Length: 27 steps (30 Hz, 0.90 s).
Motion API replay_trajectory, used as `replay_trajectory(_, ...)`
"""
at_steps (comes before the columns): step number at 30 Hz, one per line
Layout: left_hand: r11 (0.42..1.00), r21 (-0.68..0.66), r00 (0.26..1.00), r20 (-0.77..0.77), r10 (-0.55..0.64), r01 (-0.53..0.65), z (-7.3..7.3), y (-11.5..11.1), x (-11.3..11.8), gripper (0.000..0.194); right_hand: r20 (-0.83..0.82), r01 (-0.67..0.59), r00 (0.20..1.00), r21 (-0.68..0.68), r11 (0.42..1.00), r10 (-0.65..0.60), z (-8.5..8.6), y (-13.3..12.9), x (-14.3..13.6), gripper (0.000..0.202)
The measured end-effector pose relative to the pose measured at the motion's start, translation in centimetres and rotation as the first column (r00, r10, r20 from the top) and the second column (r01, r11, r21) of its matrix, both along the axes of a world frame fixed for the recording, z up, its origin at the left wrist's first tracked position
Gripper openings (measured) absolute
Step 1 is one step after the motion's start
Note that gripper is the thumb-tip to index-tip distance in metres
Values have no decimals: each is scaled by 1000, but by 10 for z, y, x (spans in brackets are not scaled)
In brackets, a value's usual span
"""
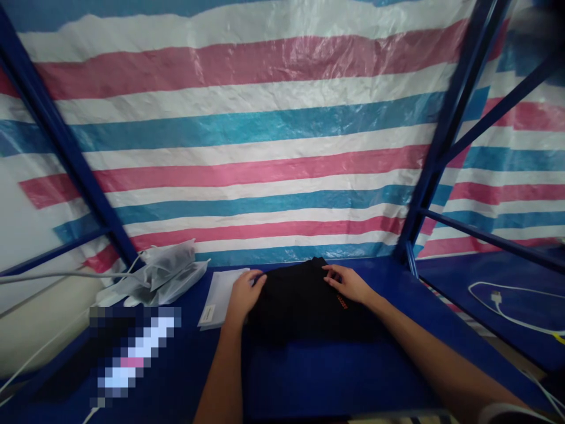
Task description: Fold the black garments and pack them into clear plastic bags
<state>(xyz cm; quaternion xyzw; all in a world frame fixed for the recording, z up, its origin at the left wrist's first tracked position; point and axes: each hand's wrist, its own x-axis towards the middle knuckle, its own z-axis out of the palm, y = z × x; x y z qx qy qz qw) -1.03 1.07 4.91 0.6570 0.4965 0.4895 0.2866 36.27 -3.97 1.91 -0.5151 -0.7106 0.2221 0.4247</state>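
A black cloth garment [295, 303] with small orange lettering near its right side lies on the blue surface [326, 377]. My left hand [247, 291] is at the garment's upper left edge, thumb and fingers curved towards the cloth. At the upper right part, my right hand [346, 282] rests with fingers bent and thumb and forefinger on the fabric. Whether either hand pinches the cloth is too small to tell. Just left of my left hand lies a flat white packet [218, 294] with a small label.
Crumpled clear plastic bags [165, 274] lie at the left, near a pixelated device [139, 353] with a white cable. Blue metal posts [435, 159] stand on both sides. A striped sheet [265, 123] hangs behind. Another white cable [497, 300] is at the right.
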Motion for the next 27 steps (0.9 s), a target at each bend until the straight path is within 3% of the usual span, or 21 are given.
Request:
replay_trajectory(2, 989, -49, 965, 217, 148, -140, 3, 9, -13, 36, 27, 2, 1000, -1, 1000, -2, -3, 1, 0, 35)
replay_trajectory(5, 908, -151, 735, 543, 407, -392, 9, 20, -38, 45, 73, -8, 997, 18, 1000, 6, -5, 2, 0, 31)
replay_trajectory(8, 807, -189, 555, 637, 535, -560, 13, 25, -60, 53, 106, -8, 994, 28, 1000, 5, -6, 2, -2, 29)
replay_trajectory(11, 761, -190, 494, 658, 568, -620, 14, 27, -70, 56, 111, -12, 994, 35, 999, 8, -7, 2, -3, 28)
replay_trajectory(18, 755, -275, 421, 693, 585, -596, 8, 36, -73, 50, 226, -4, 974, -1, 1000, 4, -5, 1, -2, 29)
replay_trajectory(22, 734, -294, 385, 701, 601, -612, 9, 38, -75, 26, 283, -7, 959, -9, 1000, 9, -4, 1, -2, 28)
replay_trajectory(25, 751, -248, 421, 702, 575, -612, 10, 36, -72, 13, 285, -5, 958, 0, 1000, 5, -5, 2, -2, 27)
replay_trajectory(27, 784, -163, 494, 695, 522, -599, 11, 34, -62, 15, 287, -6, 958, 3, 1000, 4, -6, 2, -2, 27)
